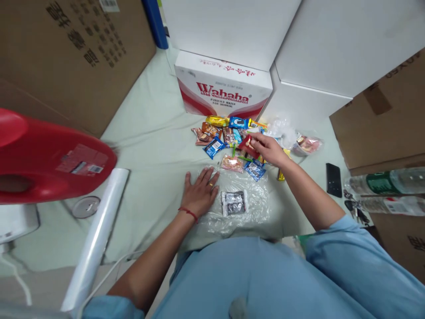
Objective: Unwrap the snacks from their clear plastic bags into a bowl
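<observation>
My left hand (200, 191) lies flat with fingers spread on a clear plastic bag (255, 204) spread on the pale green cloth. A dark snack packet (234, 202) rests on that bag, just right of the hand. My right hand (267, 148) reaches forward and pinches a red snack packet (247, 145) above a heap of small snack packets (221, 135). A pink packet (232, 163) and a blue packet (255, 170) lie at the heap's near edge.
A Wahaha water carton (222, 86) and white boxes stand behind the heap. Brown cartons flank both sides. A red plastic object (49, 159) and a roll of film (96, 239) are on the left. A black phone (333, 179), keys and water bottles (388, 181) lie on the right.
</observation>
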`<state>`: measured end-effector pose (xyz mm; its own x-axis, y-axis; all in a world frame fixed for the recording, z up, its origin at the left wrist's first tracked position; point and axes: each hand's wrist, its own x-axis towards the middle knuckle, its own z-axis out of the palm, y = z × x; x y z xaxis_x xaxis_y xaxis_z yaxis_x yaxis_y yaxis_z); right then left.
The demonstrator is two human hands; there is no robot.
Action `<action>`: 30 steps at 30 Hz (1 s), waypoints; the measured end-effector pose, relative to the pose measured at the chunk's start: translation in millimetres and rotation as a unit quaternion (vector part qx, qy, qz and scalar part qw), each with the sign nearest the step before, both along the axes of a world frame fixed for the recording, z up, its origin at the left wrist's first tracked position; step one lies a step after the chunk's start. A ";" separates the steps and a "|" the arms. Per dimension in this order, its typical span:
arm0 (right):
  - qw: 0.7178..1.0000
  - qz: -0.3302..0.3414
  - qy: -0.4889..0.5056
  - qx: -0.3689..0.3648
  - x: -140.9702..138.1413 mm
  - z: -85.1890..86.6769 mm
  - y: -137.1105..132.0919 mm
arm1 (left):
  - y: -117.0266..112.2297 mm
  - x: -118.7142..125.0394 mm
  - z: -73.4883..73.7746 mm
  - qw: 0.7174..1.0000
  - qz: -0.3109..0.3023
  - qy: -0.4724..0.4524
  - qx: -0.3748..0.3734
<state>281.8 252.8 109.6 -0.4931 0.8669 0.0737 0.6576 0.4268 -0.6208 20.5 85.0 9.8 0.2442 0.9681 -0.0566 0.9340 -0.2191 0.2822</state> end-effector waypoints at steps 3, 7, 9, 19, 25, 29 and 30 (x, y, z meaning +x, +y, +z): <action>0.993 -0.034 0.039 -0.102 19.5 -7.0 -47.1 | 0.3 0.1 -1.7 1.000 -0.002 -0.001 0.004; 0.987 0.036 0.056 -0.145 4.0 -23.0 -106.1 | 0.8 0.9 -1.2 1.000 -0.002 0.003 0.007; 0.987 0.090 0.034 -0.130 -12.5 -32.2 -127.7 | 0.8 1.3 -0.2 1.000 -0.002 0.006 0.010; 0.988 0.116 -0.083 0.055 -21.8 -41.2 -169.2 | 0.6 1.3 -0.8 0.999 -0.007 0.018 0.031; 0.971 0.135 -0.191 0.055 -23.8 -42.8 -179.3 | -0.1 1.9 -0.3 0.999 -0.003 0.020 0.040; 0.961 0.142 -0.223 0.081 -30.6 -41.8 -178.7 | 0.1 1.8 -2.1 0.999 -0.004 0.018 0.042; 0.958 0.149 -0.229 0.086 -30.7 -40.9 -178.4 | 0.3 1.5 -2.7 0.999 -0.004 0.018 0.043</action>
<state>251.1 74.4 68.7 -0.7315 0.6770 -0.0807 0.6773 0.7081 -0.1994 22.0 85.3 7.2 0.2517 0.9677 0.0166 0.9414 -0.2488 0.2278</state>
